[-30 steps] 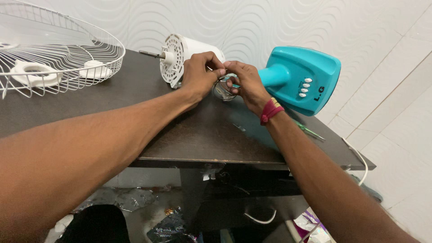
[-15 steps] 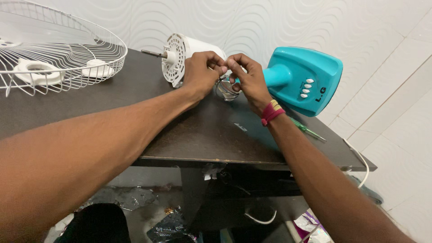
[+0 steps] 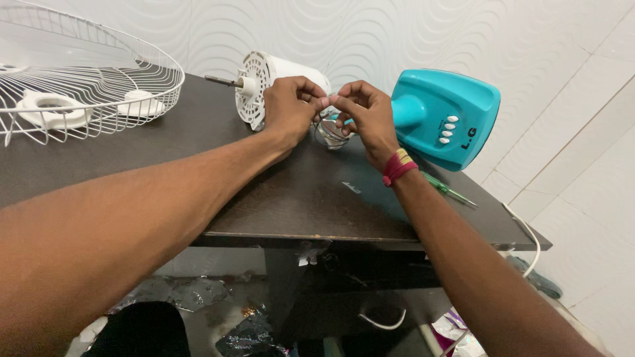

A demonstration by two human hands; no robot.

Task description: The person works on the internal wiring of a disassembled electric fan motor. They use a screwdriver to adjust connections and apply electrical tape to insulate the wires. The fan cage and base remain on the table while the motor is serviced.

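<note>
A white fan motor (image 3: 264,82) with a metal shaft lies on its side on the dark table (image 3: 284,198). My left hand (image 3: 288,109) and my right hand (image 3: 364,116) meet just right of it, fingertips pinched together on a small part. Under my fingers sits a bunch of thin wires (image 3: 329,132). The teal fan base (image 3: 446,116) with white buttons stands right behind my right hand. What exactly my fingertips pinch is too small to tell.
A white wire fan guard (image 3: 86,73) lies at the table's left, with white plastic pieces (image 3: 53,109) inside it. A green screwdriver (image 3: 450,190) lies near the right edge. A white cable (image 3: 526,231) hangs off the right corner. Crumpled foil litters the floor (image 3: 192,294) below.
Both hands have risen slightly and the fingertips have drawn together above the wires. The view has shifted a little; the motor and base have not moved.
</note>
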